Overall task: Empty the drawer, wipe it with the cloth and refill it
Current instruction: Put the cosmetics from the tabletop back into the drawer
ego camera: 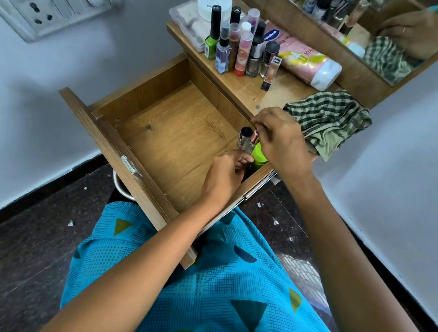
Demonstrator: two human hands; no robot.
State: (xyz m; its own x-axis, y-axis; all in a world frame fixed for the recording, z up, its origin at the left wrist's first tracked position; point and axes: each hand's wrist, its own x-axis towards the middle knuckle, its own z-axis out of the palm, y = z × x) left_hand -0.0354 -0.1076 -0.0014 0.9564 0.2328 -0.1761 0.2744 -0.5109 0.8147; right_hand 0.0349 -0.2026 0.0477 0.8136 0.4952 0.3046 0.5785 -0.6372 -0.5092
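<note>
Head view of one wooden drawer, pulled fully out over the person's lap, its floor bare except at the right-hand side wall. There, three items stand together: one clear glass bottle with a black cap, one rose-gold tube and one green bottle. The right hand reaches down over this group, fingertips pinched on the top of the rose-gold tube. The left hand lies inside the drawer, fingers curled narrowly against the base of the group; whether it grips any item cannot be told. One green-and-cream checked cloth lies crumpled at the right edge of the table, just beside the right hand. At the table's far edge stand about ten small cosmetic bottles in a tight cluster, with one white round tub behind them, resting on one flat clear case, and one pink bottle lying on its side against the mirror.
</note>
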